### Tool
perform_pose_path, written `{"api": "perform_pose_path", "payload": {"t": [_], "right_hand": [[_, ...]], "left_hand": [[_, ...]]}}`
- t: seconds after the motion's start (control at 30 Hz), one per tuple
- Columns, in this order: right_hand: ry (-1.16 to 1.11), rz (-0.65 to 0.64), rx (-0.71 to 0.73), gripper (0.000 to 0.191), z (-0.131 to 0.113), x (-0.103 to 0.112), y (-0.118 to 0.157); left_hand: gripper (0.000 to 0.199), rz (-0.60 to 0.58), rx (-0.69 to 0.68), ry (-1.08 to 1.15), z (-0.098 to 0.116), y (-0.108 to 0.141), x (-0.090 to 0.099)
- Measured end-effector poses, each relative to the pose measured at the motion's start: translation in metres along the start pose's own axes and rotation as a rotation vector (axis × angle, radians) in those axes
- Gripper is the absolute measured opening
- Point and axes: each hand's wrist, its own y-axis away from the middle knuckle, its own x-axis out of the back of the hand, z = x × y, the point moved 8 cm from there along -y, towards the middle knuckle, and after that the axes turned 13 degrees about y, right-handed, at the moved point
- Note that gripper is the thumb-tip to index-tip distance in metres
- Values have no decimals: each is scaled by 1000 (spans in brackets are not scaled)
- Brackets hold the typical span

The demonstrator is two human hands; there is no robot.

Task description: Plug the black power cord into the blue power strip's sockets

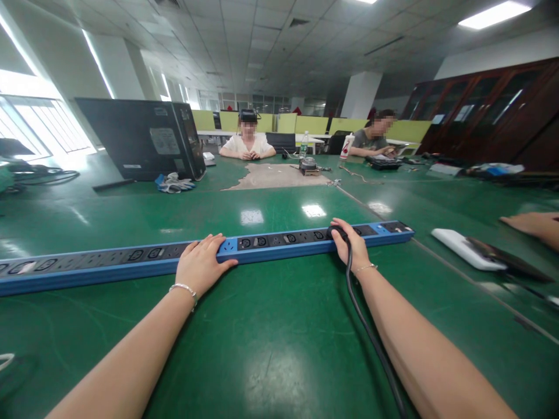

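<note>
A long blue power strip [279,253] with black sockets lies across the green table. My left hand [203,265] rests on it left of the middle, fingers spread over the top and thumb along the front edge. Near the strip's right part, my right hand [351,247] has its fingers closed round a black plug [337,231], which is at a socket; how deep it sits is hidden. From the plug a black cable [364,326] runs down along my right forearm to the bottom edge.
A black computer case [144,139] and gloves [174,183] stand at the back left. Two people [248,139] sit across the table [271,203]. To the right lie a white device [467,249] and another person's hand [530,224].
</note>
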Motion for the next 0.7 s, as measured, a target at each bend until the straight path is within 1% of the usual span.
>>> {"api": "perform_pose_path", "payload": {"t": [0.07,0.13,0.17,0.23,0.33,0.43,0.57,0.7], "right_hand": [[-98,139,-114,43,15,14,-6],[-173,294,-201,43,36,33,-10],[-195,336,-208,42,47,41,-11],[-195,357,-226,38,71,53,-12],[-173,338,-286,37,107,61,-8],[-152,273,-306,37,125,55,-8],[-103,166,-297,37,127,47,-16],[-26,85,-241,35,119,51,-24]], "left_hand": [[60,-3,0,-3,0,0,0],[60,-8,2,-5,1,0,1],[61,-10,2,-5,1,0,1],[61,-11,4,-8,1,0,1],[60,-11,9,-14,1,0,1],[60,-11,15,-19,0,0,1],[62,-10,13,-36,0,0,1],[62,-12,14,-47,0,0,1]]}}
